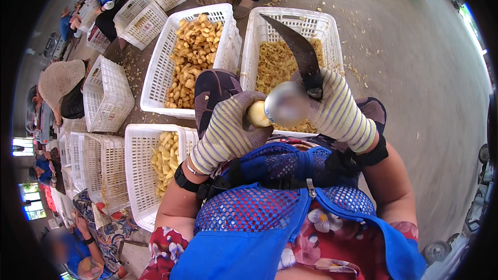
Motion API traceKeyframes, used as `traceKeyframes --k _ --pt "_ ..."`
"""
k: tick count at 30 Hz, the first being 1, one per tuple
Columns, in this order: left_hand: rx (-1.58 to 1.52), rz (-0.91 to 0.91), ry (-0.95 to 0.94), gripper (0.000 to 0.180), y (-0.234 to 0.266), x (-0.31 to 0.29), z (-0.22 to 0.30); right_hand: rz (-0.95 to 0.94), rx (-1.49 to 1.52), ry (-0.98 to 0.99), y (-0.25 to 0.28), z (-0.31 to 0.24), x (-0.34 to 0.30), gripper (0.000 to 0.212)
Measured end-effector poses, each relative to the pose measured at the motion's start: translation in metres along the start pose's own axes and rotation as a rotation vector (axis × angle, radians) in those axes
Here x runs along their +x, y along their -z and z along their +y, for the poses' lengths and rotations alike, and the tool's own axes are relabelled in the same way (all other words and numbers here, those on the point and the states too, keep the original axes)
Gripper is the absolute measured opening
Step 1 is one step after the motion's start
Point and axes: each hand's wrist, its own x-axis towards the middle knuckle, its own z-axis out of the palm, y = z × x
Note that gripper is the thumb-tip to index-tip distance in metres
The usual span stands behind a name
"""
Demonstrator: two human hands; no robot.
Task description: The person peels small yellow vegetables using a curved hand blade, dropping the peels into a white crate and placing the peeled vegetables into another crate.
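My left hand [226, 127], in a striped knit glove, is closed around a pale piece of ginger root [258, 114]. In my right hand [340, 111], gloved alike, is a knife with a dark curved blade [298, 46] that points up and to the left. Between the hands is a round silvery thing [287, 105], blurred, its near edge against the ginger; my right fingers are behind it, and I cannot tell its kind. Below the hands, a white crate [249, 52] between my shoes holds yellowish peelings [280, 62].
Left of it, a white crate [155, 67] is heaped with ginger roots [194, 46]. Nearer, another white crate [140, 176] contains paler ginger pieces [167, 158]. More crates [107, 93] and several seated people line the left. Scraps dot the concrete floor [415, 98].
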Motion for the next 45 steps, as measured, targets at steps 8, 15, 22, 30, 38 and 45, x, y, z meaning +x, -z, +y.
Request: traceKeyframes --k 8,15,22,30,38,45 --pt "0.069 -0.081 -0.06 0.045 -0.003 0.0 -0.003 -0.032 -0.103 -0.031 0.003 0.006 0.002 0.033" --pt "-0.014 -0.163 0.014 0.042 -0.008 0.001 -0.012 -0.06 -0.286 0.119 0.007 0.01 0.002 0.045" --pt "0.03 -0.249 0.022 0.041 -0.012 0.002 -0.023 -0.052 -0.431 0.223 0.005 0.01 -0.004 0.052" --pt "0.056 -0.318 -0.1 0.038 -0.008 -0.007 -0.012 0.083 -0.589 0.168 0.018 0.036 0.01 0.036" --pt "0.055 -0.238 0.026 0.041 -0.001 -0.004 -0.018 0.024 -0.251 -0.055 0.018 0.007 -0.005 0.047" --pt "0.077 -0.277 0.054 0.039 -0.005 0.0 -0.026 -0.105 -0.304 0.066 -0.007 0.008 -0.009 0.043"
